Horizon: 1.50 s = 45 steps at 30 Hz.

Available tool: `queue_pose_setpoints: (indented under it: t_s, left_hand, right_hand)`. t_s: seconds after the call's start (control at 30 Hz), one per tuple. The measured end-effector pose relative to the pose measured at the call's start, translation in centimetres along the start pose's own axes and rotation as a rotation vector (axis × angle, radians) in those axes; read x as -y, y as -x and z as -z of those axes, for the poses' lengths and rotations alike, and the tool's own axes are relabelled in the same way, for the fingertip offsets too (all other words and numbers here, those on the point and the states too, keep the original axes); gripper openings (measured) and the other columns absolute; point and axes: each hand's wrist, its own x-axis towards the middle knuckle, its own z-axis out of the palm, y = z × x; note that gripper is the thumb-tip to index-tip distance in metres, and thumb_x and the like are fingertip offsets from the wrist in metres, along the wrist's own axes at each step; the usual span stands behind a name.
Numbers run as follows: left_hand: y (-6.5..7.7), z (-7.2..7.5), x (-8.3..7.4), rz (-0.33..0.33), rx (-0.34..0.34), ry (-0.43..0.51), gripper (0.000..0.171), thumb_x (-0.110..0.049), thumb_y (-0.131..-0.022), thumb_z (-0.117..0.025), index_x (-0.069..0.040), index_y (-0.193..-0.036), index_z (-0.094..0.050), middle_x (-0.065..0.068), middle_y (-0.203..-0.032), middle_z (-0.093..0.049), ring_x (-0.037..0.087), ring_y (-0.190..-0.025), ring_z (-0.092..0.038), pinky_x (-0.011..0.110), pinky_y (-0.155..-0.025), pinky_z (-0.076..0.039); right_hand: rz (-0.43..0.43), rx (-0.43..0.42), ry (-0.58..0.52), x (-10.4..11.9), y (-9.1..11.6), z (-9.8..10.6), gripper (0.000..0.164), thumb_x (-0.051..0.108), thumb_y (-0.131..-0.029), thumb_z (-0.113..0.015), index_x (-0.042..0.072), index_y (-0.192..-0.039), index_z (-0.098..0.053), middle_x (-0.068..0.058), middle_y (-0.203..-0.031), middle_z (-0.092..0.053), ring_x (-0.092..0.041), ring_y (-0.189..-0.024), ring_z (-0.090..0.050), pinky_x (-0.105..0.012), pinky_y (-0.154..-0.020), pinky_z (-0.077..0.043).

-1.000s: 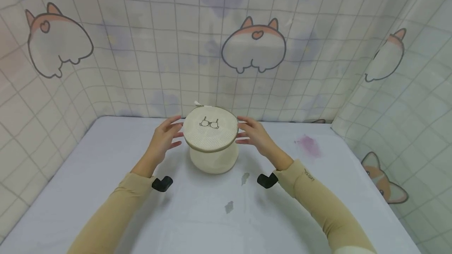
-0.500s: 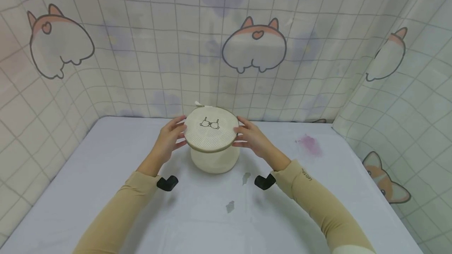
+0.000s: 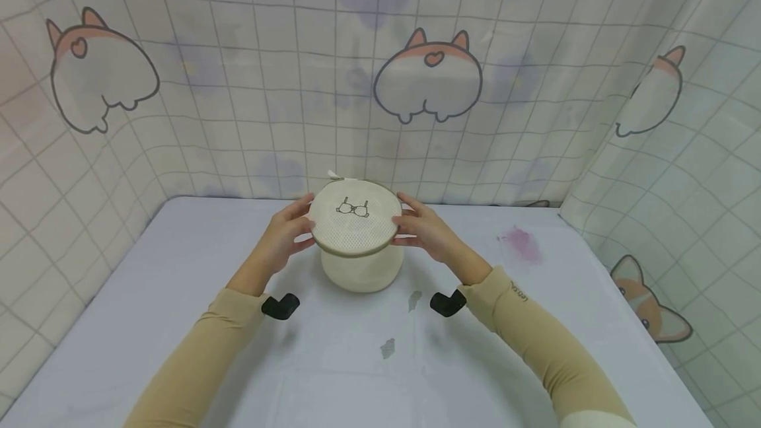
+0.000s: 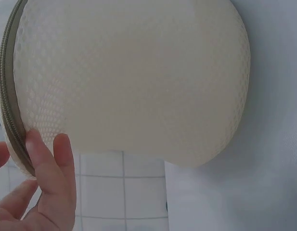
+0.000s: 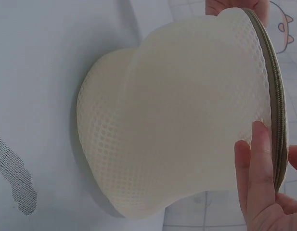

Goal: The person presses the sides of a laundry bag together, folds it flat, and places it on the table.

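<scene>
A cream mesh laundry bag (image 3: pixel 356 216) with a bra drawn on its round top stands on the white table. A brown zipper (image 4: pixel 8 91) runs around the rim of that top. My left hand (image 3: pixel 283 233) holds the rim at the left side; in the left wrist view the fingers press the mesh below the zipper, with the thumb tip across from them. On the opposite side my right hand (image 3: pixel 429 235) pinches the rim the same way, thumb on top and fingers (image 5: pixel 262 159) against the mesh wall. The bag's inside is hidden.
A white cloth covers the table (image 3: pixel 333 368), marked with two grey patches and a pink stain (image 3: pixel 521 245) at the right. Behind and at both sides hangs a gridded curtain (image 3: pixel 267 84) with corgi prints.
Both hands have moved inward from beside the bag and now grip its rim from left and right. The bag itself stays in about the same place.
</scene>
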Motion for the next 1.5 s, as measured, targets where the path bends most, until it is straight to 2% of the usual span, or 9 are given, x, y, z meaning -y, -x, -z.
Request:
queue_pose_setpoints:
  t_s: [0.37,0.63,0.87,1.5]
  left_hand:
    - [0.07,0.30,-0.29,0.020,0.017,-0.008,0.076,-0.001,-0.098,-0.051,-0.016,-0.166,-0.019,0.018,-0.164,-0.029,0.020,-0.111,-0.056,0.039,-0.104,-0.048]
    - [-0.06,0.25,-0.09,0.033,0.015,-0.018,0.068,0.000,-0.099,-0.050,-0.011,-0.163,-0.028,0.017,-0.163,-0.031,0.021,-0.116,-0.053,0.041,-0.107,-0.047]
    - [-0.04,0.28,0.09,0.043,0.015,-0.004,0.068,0.000,-0.099,-0.050,-0.012,-0.163,-0.029,0.017,-0.163,-0.031,0.020,-0.117,-0.053,0.042,-0.110,-0.045]
    - [-0.11,-0.17,-0.24,0.033,0.028,0.015,0.066,-0.001,-0.101,-0.052,-0.011,-0.162,-0.030,0.015,-0.164,-0.031,0.016,-0.114,-0.055,0.027,-0.097,-0.052]
  right_hand:
    - [-0.001,-0.004,0.009,-0.24,0.01,0.24,0.073,0.003,-0.103,-0.056,0.014,-0.165,-0.018,-0.025,-0.149,-0.047,-0.025,-0.105,-0.063,-0.039,-0.090,-0.059]
    - [0.004,0.003,0.014,-0.17,0.15,0.26,0.073,0.002,-0.103,-0.055,0.013,-0.165,-0.018,-0.025,-0.149,-0.047,-0.024,-0.103,-0.063,-0.038,-0.088,-0.059]
    - [0.000,0.010,0.009,-0.04,0.43,0.19,0.074,0.000,-0.103,-0.055,0.013,-0.165,-0.018,-0.027,-0.150,-0.045,-0.022,-0.099,-0.065,-0.039,-0.088,-0.060]
    - [-0.017,-0.012,0.005,0.01,0.50,0.65,0.072,0.000,-0.103,-0.055,0.013,-0.165,-0.020,-0.025,-0.150,-0.047,-0.022,-0.101,-0.064,-0.038,-0.089,-0.059]
